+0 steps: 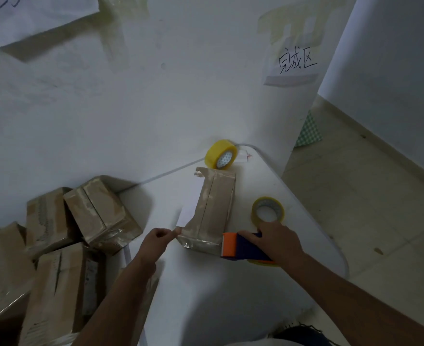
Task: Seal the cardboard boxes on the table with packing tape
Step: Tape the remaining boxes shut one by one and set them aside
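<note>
Right hand [278, 242]: closest thing to the camera, fingers wrapped around the dispenser [243, 247], an orange and dark blue tape gun. Its orange end sits against the near right corner of the box, probably to run or cut a strip across that end.
Left hand [156, 239]: curled, fingertips pinching at the near left corner of the box. Can't tell if it's holding a tape end or just steadying the cardboard, but my guess is it's anchoring so the pull from the gun doesn't drag the box.
Box [212, 208]: small brown carton lying on the white table [230, 283], long side pointing away, center seam on top already looks shiny with tape. Far flap edge looks a bit ragged.
White slip [188, 208]: paper lying just beside the box's left side, can't read it.
Spare rolls: a yellow one [220, 154] standing on edge just past the box, a clear one [267, 209] flat near the right hand, both within reach for a swap.
Pile [68, 233]: more boxes stacked at the left, off the table edge, some tilted.
Wall sign [297, 62]: handwritten note taped up at the right.
</note>
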Action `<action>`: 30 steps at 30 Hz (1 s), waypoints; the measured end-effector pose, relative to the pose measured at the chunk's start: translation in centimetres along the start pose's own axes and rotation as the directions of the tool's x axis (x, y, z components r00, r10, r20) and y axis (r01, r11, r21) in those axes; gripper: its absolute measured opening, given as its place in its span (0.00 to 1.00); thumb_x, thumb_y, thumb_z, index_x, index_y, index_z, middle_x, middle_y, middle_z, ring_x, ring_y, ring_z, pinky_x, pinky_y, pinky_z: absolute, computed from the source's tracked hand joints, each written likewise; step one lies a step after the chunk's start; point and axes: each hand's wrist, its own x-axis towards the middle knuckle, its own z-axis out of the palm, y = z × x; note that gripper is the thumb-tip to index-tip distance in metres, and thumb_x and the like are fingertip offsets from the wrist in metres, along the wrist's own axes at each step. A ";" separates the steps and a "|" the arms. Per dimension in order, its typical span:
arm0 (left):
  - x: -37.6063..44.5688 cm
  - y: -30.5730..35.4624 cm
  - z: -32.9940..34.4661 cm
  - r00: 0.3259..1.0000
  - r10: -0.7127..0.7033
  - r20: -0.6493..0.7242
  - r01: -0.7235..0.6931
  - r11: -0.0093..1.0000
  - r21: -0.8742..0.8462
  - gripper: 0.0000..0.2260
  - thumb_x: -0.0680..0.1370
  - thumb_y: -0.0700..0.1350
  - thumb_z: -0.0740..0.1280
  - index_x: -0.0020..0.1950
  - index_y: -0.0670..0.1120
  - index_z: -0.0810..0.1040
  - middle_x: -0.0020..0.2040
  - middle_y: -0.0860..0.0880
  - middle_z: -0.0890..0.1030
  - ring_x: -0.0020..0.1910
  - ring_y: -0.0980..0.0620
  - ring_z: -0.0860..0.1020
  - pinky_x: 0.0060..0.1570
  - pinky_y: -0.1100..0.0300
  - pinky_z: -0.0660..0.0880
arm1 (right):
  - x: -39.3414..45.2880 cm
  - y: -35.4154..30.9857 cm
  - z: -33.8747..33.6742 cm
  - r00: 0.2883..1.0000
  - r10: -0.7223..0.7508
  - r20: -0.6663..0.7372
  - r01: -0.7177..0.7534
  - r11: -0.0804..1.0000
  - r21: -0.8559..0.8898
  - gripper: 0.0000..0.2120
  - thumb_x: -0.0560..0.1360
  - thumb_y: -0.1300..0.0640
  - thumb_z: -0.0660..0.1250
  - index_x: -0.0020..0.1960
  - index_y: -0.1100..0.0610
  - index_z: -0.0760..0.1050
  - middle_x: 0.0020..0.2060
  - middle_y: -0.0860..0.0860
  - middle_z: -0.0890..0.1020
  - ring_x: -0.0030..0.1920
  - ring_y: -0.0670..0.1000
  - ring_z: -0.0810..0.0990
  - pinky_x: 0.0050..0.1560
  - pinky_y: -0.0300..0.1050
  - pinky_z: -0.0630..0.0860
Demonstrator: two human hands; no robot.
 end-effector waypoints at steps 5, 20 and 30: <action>0.9 -0.7 -0.6 1.000 -0.010 -0.001 0.010 0.997 0.079 0.16 0.73 0.58 0.74 0.50 0.47 0.79 0.46 0.49 0.80 0.44 0.52 0.76 0.45 0.58 0.72 | -0.2 0.2 1.0 0.999 0.044 -0.010 -0.044 0.997 0.058 0.29 0.72 0.27 0.55 0.31 0.52 0.66 0.28 0.49 0.70 0.33 0.50 0.75 0.33 0.42 0.68; 3.5 1.7 -3.3 0.976 0.213 0.039 -0.180 0.697 0.694 0.18 0.84 0.50 0.60 0.56 0.38 0.82 0.54 0.39 0.80 0.53 0.42 0.79 0.50 0.57 0.70 | -0.6 0.2 1.3 0.999 0.041 -0.001 -0.041 0.997 0.073 0.28 0.74 0.28 0.55 0.31 0.52 0.64 0.29 0.49 0.69 0.31 0.49 0.71 0.33 0.42 0.66; 2.0 3.3 5.9 0.548 0.561 0.621 -0.755 0.013 0.655 0.25 0.85 0.56 0.45 0.79 0.49 0.60 0.80 0.47 0.58 0.79 0.46 0.56 0.74 0.43 0.57 | -0.5 0.4 1.3 1.000 0.019 0.001 -0.019 0.996 0.091 0.29 0.74 0.28 0.55 0.30 0.53 0.64 0.28 0.50 0.70 0.30 0.49 0.72 0.31 0.42 0.65</action>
